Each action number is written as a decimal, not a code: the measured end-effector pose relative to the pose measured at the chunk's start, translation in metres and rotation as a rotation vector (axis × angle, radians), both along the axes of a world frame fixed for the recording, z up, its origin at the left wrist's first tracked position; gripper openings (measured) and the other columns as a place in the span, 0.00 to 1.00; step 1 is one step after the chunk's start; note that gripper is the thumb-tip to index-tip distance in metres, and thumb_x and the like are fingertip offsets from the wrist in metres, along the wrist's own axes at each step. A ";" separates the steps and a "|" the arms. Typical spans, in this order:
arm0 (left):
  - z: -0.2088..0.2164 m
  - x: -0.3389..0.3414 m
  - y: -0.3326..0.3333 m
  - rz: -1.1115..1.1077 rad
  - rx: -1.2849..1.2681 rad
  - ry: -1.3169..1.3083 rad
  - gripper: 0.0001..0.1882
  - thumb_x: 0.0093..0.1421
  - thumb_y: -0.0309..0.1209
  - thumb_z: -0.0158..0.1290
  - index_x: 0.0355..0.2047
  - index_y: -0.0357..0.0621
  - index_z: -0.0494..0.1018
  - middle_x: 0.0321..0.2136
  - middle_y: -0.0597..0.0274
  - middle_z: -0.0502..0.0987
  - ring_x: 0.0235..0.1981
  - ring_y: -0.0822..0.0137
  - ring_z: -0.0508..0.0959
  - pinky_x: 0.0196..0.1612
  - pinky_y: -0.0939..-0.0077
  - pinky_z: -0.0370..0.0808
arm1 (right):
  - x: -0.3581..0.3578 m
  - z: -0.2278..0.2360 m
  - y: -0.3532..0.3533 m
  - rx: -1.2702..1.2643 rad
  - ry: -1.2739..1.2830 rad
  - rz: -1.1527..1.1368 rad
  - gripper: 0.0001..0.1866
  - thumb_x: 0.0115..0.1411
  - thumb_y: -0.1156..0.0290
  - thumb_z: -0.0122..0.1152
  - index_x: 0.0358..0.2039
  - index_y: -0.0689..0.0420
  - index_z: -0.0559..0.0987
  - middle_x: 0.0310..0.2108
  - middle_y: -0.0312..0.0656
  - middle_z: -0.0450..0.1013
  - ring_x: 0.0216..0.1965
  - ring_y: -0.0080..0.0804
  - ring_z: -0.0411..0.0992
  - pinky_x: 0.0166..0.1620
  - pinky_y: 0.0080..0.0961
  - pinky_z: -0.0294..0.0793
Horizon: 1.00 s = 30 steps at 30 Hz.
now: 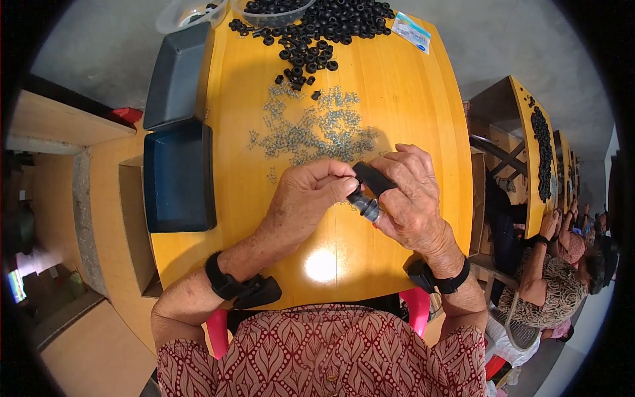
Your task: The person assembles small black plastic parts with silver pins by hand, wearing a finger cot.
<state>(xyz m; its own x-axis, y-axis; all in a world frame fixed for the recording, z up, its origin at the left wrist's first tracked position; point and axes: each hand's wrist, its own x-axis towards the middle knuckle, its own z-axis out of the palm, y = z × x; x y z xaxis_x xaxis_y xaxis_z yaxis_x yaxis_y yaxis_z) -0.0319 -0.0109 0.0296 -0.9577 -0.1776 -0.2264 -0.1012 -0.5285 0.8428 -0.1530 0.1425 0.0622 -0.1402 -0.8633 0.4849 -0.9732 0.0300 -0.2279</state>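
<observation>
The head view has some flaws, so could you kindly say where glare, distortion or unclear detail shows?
Head view: white glare burns out a patch of the yellow table below the left hand; head view again: the table's side edges bow outward and the picture's corners fall to black; also in the head view, the small pale pieces are too fine to tell apart singly.

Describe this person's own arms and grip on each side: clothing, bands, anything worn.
Both arms show short sleeves in a dark red and beige leaf-like print. The left wrist wears a black band with a bulky black module; the right wrist has a similar band and module. The left grip and right grip are bare hands, without gloves.
</observation>
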 end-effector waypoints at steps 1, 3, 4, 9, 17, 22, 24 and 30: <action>0.000 0.000 0.001 0.013 0.018 0.010 0.08 0.62 0.26 0.54 0.41 0.38 0.75 0.33 0.70 0.76 0.35 0.80 0.72 0.42 0.86 0.69 | 0.000 0.001 0.000 0.010 0.012 0.006 0.14 0.35 0.73 0.68 0.26 0.62 0.77 0.38 0.46 0.72 0.40 0.44 0.70 0.49 0.48 0.67; -0.001 0.000 0.001 0.006 0.009 -0.004 0.08 0.62 0.26 0.54 0.41 0.37 0.75 0.33 0.70 0.76 0.36 0.80 0.72 0.42 0.86 0.70 | -0.001 0.000 0.000 0.019 0.025 0.012 0.14 0.35 0.73 0.68 0.26 0.62 0.77 0.37 0.46 0.72 0.40 0.44 0.70 0.50 0.49 0.67; -0.001 0.000 0.001 -0.002 0.000 -0.018 0.08 0.62 0.26 0.54 0.40 0.37 0.75 0.33 0.70 0.76 0.36 0.80 0.72 0.42 0.86 0.70 | -0.003 -0.003 0.002 0.022 0.029 0.007 0.14 0.35 0.72 0.68 0.26 0.62 0.77 0.37 0.46 0.72 0.40 0.43 0.70 0.50 0.49 0.67; -0.001 -0.002 0.001 0.020 -0.096 -0.012 0.08 0.63 0.26 0.52 0.41 0.35 0.74 0.32 0.69 0.76 0.35 0.80 0.73 0.41 0.85 0.70 | -0.003 -0.006 0.002 0.004 -0.003 -0.005 0.14 0.35 0.72 0.69 0.25 0.61 0.77 0.37 0.46 0.72 0.40 0.43 0.71 0.50 0.50 0.67; 0.001 -0.002 -0.004 -0.020 -0.066 0.016 0.09 0.63 0.27 0.53 0.41 0.36 0.75 0.34 0.68 0.77 0.37 0.80 0.73 0.43 0.86 0.70 | -0.001 -0.006 0.000 -0.005 0.051 -0.011 0.12 0.36 0.71 0.68 0.22 0.60 0.76 0.37 0.46 0.72 0.40 0.41 0.71 0.52 0.50 0.66; -0.003 -0.001 0.001 -0.003 -0.121 0.008 0.09 0.64 0.27 0.51 0.41 0.35 0.75 0.35 0.69 0.77 0.37 0.80 0.72 0.42 0.86 0.69 | 0.000 -0.007 -0.002 -0.006 0.036 -0.016 0.12 0.36 0.71 0.67 0.22 0.59 0.75 0.37 0.45 0.72 0.39 0.41 0.71 0.52 0.49 0.66; -0.001 -0.001 -0.001 -0.010 -0.215 -0.007 0.10 0.64 0.27 0.51 0.42 0.35 0.75 0.35 0.68 0.77 0.38 0.80 0.72 0.43 0.85 0.70 | 0.000 -0.007 -0.003 -0.014 0.028 -0.025 0.12 0.36 0.71 0.67 0.22 0.59 0.75 0.36 0.45 0.72 0.38 0.41 0.71 0.52 0.49 0.66; 0.000 -0.004 -0.011 -0.064 -0.324 0.002 0.11 0.64 0.27 0.51 0.44 0.34 0.74 0.36 0.67 0.77 0.40 0.79 0.73 0.45 0.84 0.70 | 0.003 -0.004 0.000 -0.039 0.064 -0.084 0.14 0.40 0.71 0.71 0.25 0.62 0.76 0.32 0.47 0.74 0.35 0.41 0.73 0.51 0.49 0.68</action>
<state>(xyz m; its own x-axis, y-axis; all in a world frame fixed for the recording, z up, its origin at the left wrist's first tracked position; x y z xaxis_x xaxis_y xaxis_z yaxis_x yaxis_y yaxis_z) -0.0357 -0.0219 0.0294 -0.9696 -0.1799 -0.1658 -0.1235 -0.2252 0.9664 -0.1498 0.1422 0.0580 -0.1792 -0.8302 0.5279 -0.9802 0.1047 -0.1681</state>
